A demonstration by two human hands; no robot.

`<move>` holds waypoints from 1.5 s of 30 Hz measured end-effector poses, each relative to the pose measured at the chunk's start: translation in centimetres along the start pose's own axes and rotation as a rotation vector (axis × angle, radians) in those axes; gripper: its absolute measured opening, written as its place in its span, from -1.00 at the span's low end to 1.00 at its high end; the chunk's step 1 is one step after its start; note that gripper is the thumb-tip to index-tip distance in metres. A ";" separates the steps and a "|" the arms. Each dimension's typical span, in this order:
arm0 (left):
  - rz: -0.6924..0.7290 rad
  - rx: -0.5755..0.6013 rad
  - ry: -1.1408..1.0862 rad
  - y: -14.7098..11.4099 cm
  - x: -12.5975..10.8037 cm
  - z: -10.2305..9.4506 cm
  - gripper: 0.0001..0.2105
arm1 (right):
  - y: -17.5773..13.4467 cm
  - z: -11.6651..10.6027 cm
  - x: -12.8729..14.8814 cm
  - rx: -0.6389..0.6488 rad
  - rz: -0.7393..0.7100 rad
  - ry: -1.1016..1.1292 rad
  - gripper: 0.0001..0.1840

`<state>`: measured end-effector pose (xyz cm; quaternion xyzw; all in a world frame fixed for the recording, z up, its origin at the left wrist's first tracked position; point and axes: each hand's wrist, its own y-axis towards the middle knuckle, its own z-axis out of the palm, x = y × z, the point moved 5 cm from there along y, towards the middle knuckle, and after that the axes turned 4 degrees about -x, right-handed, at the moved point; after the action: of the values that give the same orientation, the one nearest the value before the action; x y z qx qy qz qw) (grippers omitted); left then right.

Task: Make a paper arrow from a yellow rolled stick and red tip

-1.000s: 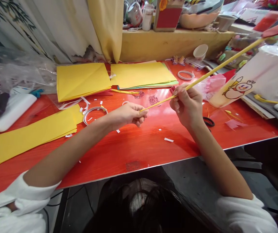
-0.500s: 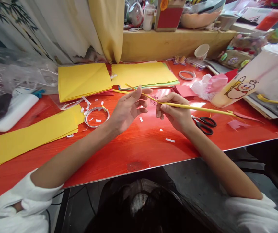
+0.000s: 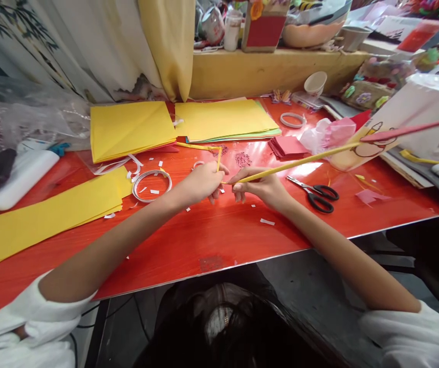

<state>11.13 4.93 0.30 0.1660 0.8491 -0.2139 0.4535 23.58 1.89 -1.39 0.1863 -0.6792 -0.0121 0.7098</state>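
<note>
A long thin strip of folded yellow paper runs between my hands, with a pink length continuing it toward the right edge. Around the yellow part close to its left end, my right hand is closed in a pinch. My left hand is closed on the narrow tip, which bends and sticks up above the fingers. The fingertips of both hands are close together over the red table. Just right of my right hand lie black-handled scissors. A roll of tape lies left of my left hand.
Stacks of yellow paper lie at the back and left of the red table. White paper scraps are scattered about. Red paper squares, a white bag and a paper cup stand on the right.
Both hands have come lower and closer together. The strip's right end has swung up, lifting the pink length off the table. My left fingers have closed over the tip.
</note>
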 end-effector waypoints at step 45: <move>0.301 -0.085 -0.569 1.0 -0.5 -1.7 -0.75 | -0.5 1.3 -0.5 0.205 0.310 -0.209 -0.67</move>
<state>10.62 6.60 1.36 0.2043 0.6624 -0.1467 0.7057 22.41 1.23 -2.00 0.1485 -0.7675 0.1472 0.6060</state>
